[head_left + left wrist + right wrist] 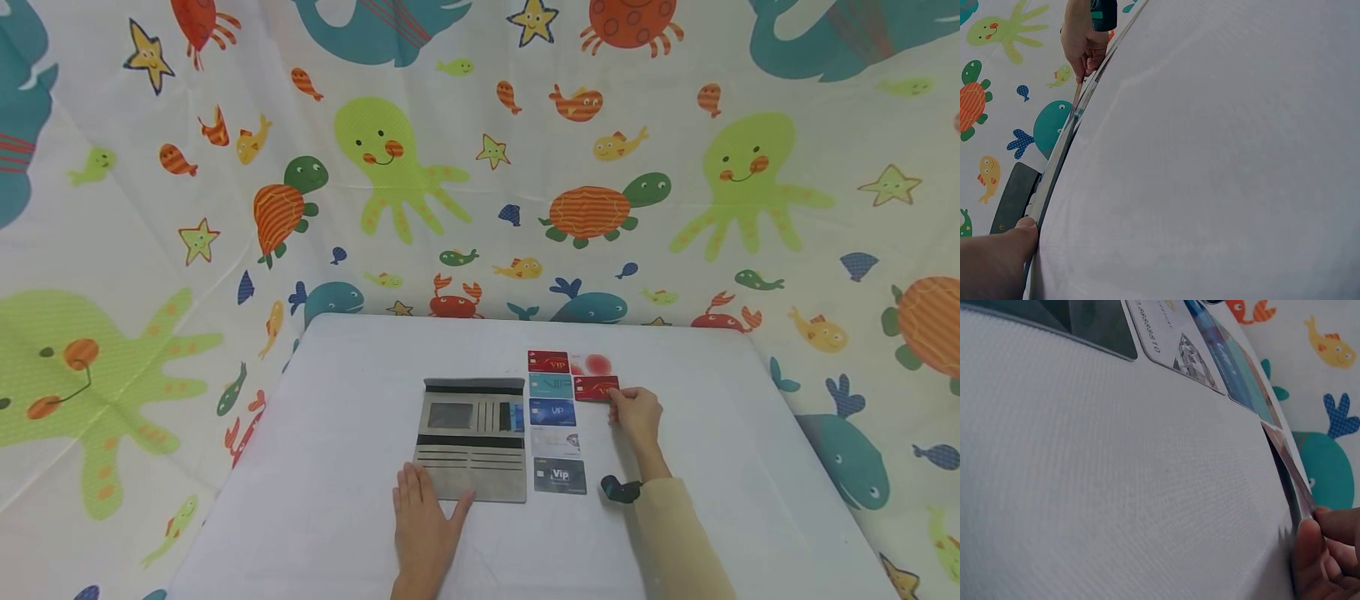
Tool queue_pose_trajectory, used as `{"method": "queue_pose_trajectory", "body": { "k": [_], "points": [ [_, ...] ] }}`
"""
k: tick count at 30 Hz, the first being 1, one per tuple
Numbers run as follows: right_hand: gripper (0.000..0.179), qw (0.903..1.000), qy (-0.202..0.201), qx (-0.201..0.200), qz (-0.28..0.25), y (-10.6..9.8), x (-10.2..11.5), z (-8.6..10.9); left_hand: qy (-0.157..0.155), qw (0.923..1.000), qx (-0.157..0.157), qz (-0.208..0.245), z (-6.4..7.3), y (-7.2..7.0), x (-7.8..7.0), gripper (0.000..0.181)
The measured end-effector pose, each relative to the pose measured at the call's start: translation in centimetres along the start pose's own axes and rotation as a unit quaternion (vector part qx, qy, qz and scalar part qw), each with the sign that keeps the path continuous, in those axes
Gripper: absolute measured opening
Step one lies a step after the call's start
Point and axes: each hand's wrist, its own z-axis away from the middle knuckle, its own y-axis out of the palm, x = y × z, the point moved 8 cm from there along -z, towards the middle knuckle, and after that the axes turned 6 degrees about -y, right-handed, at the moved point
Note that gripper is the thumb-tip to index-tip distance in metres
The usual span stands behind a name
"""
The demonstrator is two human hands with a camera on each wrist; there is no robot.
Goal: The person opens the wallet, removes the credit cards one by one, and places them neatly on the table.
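Observation:
My right hand [639, 417] pinches the right end of a red VIP card [591, 387] between thumb and fingers. In the right wrist view that card [1288, 459] tilts, its gripped end raised over a dark shadow. A grey wallet [468, 485] lies spread out to the left, with blue cards [516, 417] showing in one of its slots. Flat fingers of my left hand [426, 518] rest at the wallet's lower left edge. Up close in the left wrist view, the left thumb [1019, 240] touches the wallet's edge.
Beside the wallet runs a column of cards: red [548, 361], teal [551, 385], blue [552, 412], white [557, 442] and dark grey [560, 475]. A white card with red circles [592, 364] lies behind the pinched one. A sea-animal curtain [450, 192] hangs behind the white table [322, 467].

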Motion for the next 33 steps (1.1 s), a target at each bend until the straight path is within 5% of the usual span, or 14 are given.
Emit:
{"method": "queue_pose_trajectory", "body": {
  "k": [19, 33],
  "points": [
    [0.03, 0.994, -0.04, 0.001, 0.102, 0.4, 1.0, -0.6, -0.002, 1.0, 0.003, 0.004, 0.0, 0.1, 0.1, 0.105],
    [0.027, 0.9919, -0.023, 0.01, 0.124, 0.6, 0.8, -1.1, -0.004, 1.0, 0.008, 0.005, 0.0, 0.1, 0.0, 0.106]
  ]
}}
